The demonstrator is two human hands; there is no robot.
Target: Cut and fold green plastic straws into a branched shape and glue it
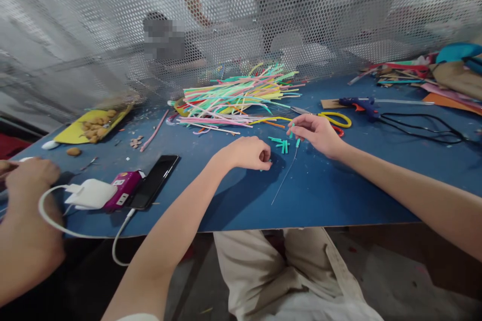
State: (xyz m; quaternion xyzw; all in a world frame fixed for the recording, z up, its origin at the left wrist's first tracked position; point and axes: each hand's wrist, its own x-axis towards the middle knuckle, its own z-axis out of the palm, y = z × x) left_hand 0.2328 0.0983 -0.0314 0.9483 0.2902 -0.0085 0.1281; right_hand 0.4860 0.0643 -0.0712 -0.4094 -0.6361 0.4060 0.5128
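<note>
My left hand [250, 153] hovers low over the blue table, fingers curled into a pinch. A speck of teal shows at its fingertips, too small to name. My right hand [318, 134] pinches a short green pipe cleaner piece [292, 129] between thumb and fingers. Just below those fingers, another green piece [297, 143] sits at the upper end of a thin wire [285, 176], which slants down toward the table's front edge. Between both hands lies a small pile of cut green pipe cleaner pieces [283, 145].
Behind my hands is a heap of coloured pipe cleaners [241, 93]. Yellow-handled scissors [337, 119] and a blue glue gun [361, 105] lie right. A phone [156, 180], purple power block [123, 189] and white charger [91, 193] lie left, near another person's hand [32, 175]. Perforated metal [233, 15] stands behind.
</note>
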